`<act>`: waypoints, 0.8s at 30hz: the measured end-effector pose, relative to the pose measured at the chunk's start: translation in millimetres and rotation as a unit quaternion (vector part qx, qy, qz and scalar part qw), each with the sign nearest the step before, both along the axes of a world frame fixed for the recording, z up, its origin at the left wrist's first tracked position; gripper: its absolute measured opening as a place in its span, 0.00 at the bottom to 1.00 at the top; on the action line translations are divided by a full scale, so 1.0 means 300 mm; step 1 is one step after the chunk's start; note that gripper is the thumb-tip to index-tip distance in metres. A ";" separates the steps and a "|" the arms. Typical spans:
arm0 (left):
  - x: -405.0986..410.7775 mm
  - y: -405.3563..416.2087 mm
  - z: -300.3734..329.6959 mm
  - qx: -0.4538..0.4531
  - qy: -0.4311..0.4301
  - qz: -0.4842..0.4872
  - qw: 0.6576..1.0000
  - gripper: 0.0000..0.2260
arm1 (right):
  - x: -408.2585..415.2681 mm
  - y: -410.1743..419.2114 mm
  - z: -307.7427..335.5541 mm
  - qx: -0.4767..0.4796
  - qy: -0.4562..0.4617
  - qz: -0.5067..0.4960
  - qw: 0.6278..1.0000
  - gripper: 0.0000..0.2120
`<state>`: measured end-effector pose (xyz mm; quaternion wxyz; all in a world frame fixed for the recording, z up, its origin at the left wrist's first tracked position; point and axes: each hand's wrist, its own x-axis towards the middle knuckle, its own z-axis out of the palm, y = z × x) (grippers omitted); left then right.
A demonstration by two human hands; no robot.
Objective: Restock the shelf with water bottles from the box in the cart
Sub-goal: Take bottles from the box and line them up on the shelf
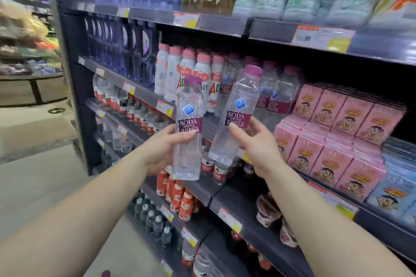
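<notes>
Head view: a person stands close to a store shelf unit (225, 22), both bare arms stretched fwd. The left hand (163, 149) grips one clear soda bottle (188, 128) at its lower half, fingers curled behind it and thumb across the dark red label; this bottle stands upright, purple cap at 12 o'clock. The right hand (255, 141) holds a second soda bottle (236, 117), thumb on the label, other fingers wrapped round the back; this one tilts, cap toward 1 o'clock, base toward 7 o'clock. The two bottles are near each other but apart, both in the air in front of the middle shelf, not yet on it.

At 12 o'clock from the hands, on that shelf, stands a row of same-type bottles (272, 92) with pinkish caps, and to their left white AD drink bottles (191, 74) with pink caps. At 3 o'clock, pink cartons (333, 132) with a cartoon face are stacked in two layers; blue ones sit at the far right. At 9 o'clock, lower shelves carry small water bottles (126, 101) with red labels. At 6 o'clock, red small bottles (180, 198) stand below the left hand. Yellow-white price tags (322, 38) line the shelf edges. The box and cart are not in view. Far left is blurred, I cannot tell what is there.
</notes>
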<state>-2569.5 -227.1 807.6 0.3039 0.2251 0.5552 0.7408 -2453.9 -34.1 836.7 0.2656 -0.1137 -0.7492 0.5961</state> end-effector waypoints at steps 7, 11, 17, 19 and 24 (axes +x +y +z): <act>-0.403 -0.033 0.077 -0.026 0.054 -0.090 0.994 0.38 | -0.324 -0.022 0.059 0.063 0.037 -0.194 0.978 0.30; -0.554 -0.028 0.118 -0.048 0.089 -0.144 0.984 0.46 | -0.439 -0.017 0.064 0.094 -0.009 -0.277 0.956 0.37; -0.618 0.022 0.104 -0.040 0.084 -0.232 0.968 0.45 | -0.533 -0.008 0.008 0.098 -0.045 -0.315 0.943 0.33; -0.614 0.041 0.100 -0.033 0.087 -0.247 0.964 0.47 | -0.548 -0.015 0.000 0.100 -0.043 -0.327 0.939 0.32; -0.606 0.066 0.082 -0.035 0.084 -0.277 0.957 0.44 | -0.531 -0.026 0.003 0.171 -0.129 -0.361 0.908 0.34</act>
